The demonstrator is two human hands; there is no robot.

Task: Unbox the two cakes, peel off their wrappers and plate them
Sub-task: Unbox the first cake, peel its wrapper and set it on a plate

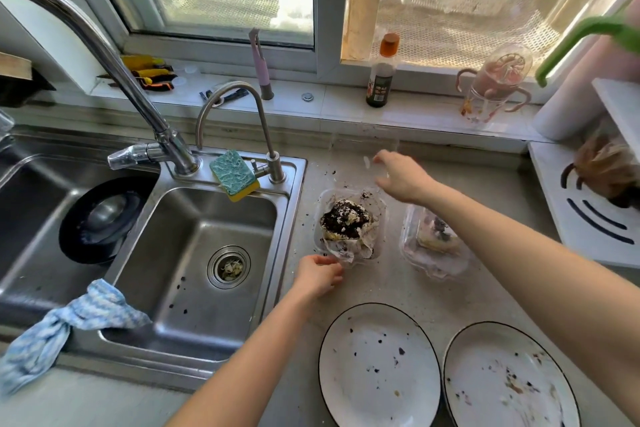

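A chocolate-crumb cake (346, 220) in crumpled white paper sits in a clear plastic box (317, 218) on the counter right of the sink. My left hand (318, 276) pinches the box's near rim. My right hand (401, 177) is raised behind the box, fingers on its faint transparent lid (363, 152), which stands lifted. A second clear box (434, 265) to the right holds a pale cake (438, 236) with dark topping; my right forearm crosses above it. Two white black-rimmed plates, the left plate (379, 388) and the right plate (498, 402), lie nearest me, speckled with crumbs.
A steel sink (194, 253) with two taps, a sponge (233, 175) and a blue cloth (69, 319) lies to the left. A dark bottle (381, 80) and a baby cup (495, 87) stand on the sill. A white rack (588, 218) borders the right. Dark crumbs dot the counter.
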